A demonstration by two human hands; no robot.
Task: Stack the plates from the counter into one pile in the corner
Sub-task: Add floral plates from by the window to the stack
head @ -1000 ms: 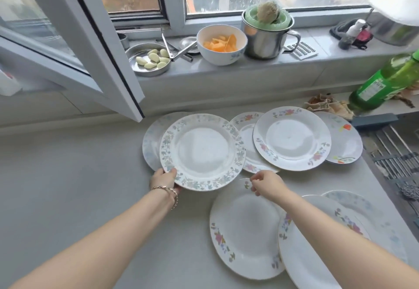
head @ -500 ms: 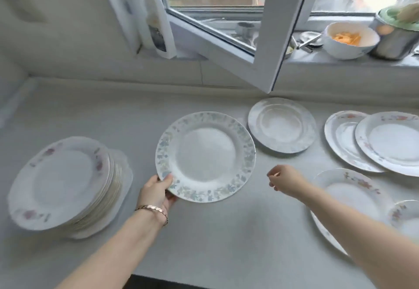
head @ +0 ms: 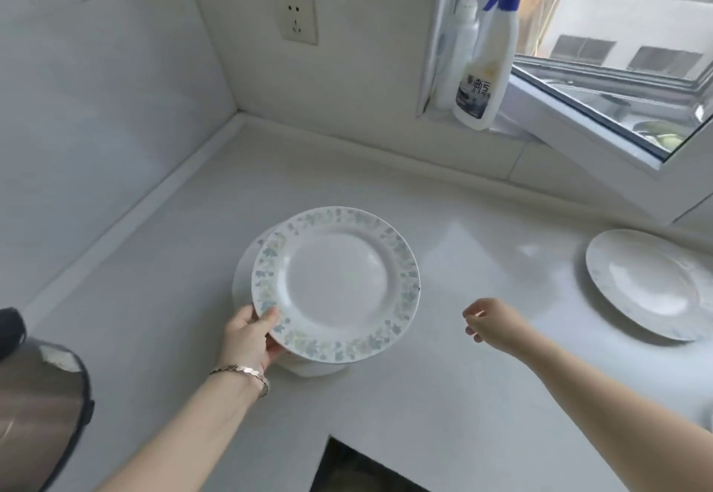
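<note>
My left hand (head: pixel 252 339) grips the near left rim of a white plate with a blue-green floral border (head: pixel 335 281). That plate hovers tilted over the pile of plates (head: pixel 242 283), of which only the left edges and the bottom edge show beneath it. My right hand (head: pixel 490 321) hangs over the counter to the right of the pile, fingers loosely curled, holding nothing. One more white plate (head: pixel 648 285) lies flat on the counter at the far right.
The white counter (head: pixel 162 290) meets tiled walls in a corner at the back left. A wall socket (head: pixel 295 16) sits above. Two spray bottles (head: pixel 482 59) stand on the sill beside the open window sash (head: pixel 602 121). A metal appliance (head: pixel 38 406) occupies the near left.
My left hand has carried the floral plate leftward from the spread of plates to above the pile. The view swung left with it. My right hand stayed empty.
</note>
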